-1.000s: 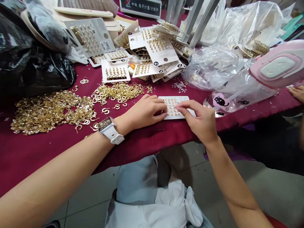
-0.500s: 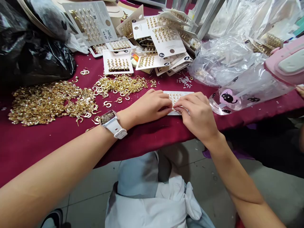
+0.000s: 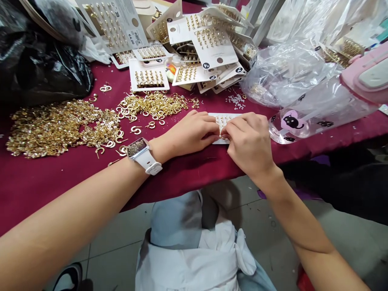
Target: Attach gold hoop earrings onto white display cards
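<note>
Between my hands a white earring card (image 3: 223,118) with rows of small gold studs lies flat on the table; both hands cover parts of it. My left hand (image 3: 195,131), with a white-strapped watch at the wrist, grips the card's left side, fingers curled and thumb near its lower edge. On the right side of the card, my right hand (image 3: 251,141) is closed in a pinch, its fingertips close to the left thumb. Whatever sits in that pinch is too small or too hidden to name. Loose gold hoop earrings (image 3: 154,104) lie beyond my left forearm.
A larger heap of gold earrings (image 3: 51,129) spreads at the left beside a black plastic bag (image 3: 39,60). Filled earring cards (image 3: 215,46) are piled at the back. Tiny white pieces (image 3: 236,101), clear plastic bags (image 3: 273,76) and a pink-lidded bottle (image 3: 327,107) are at the right.
My right hand's fingers have drawn closer together and curled more over the card, with the thumb now largely hidden. The left hand stays in place on the card. The view has shifted slightly.
</note>
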A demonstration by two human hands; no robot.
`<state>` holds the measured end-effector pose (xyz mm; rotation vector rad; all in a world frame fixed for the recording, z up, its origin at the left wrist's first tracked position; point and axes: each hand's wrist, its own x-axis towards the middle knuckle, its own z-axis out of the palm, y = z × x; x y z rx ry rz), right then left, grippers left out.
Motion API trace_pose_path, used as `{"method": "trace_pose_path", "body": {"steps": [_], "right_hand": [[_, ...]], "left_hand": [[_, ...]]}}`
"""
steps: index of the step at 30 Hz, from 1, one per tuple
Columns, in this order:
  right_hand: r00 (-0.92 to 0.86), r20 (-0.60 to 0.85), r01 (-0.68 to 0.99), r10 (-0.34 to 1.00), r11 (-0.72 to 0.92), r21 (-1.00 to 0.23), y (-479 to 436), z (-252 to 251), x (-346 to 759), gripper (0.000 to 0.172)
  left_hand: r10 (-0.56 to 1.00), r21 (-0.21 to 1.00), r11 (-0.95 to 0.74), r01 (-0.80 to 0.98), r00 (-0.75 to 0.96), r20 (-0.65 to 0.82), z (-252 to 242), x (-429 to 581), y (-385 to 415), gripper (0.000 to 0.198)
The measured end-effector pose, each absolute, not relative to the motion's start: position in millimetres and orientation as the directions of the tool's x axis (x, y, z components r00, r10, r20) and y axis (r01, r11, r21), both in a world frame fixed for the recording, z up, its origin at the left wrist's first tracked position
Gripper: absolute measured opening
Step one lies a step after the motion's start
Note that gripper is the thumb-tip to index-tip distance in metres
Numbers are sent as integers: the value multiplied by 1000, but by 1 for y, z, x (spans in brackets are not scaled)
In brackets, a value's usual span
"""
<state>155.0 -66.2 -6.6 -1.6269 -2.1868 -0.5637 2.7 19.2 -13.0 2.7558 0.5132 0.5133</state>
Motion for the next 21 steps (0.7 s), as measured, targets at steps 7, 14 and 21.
{"method": "trace_pose_path", "body": {"steps": [7, 14, 21], "right_hand": [[-332, 484, 943, 809, 300, 146, -64, -4, 156, 29], [-434, 427, 900, 794, 354, 255, -60, 5, 158, 29], [-468, 425, 880, 775, 366, 303, -60, 2, 169, 20]], "left_hand": [[382, 309, -906, 288, 871, 308, -12, 3, 18, 19], [359, 260, -924, 279, 867, 345, -13, 3, 17, 23], [342, 202, -938, 283, 858, 383, -16, 3, 17, 32]]}}
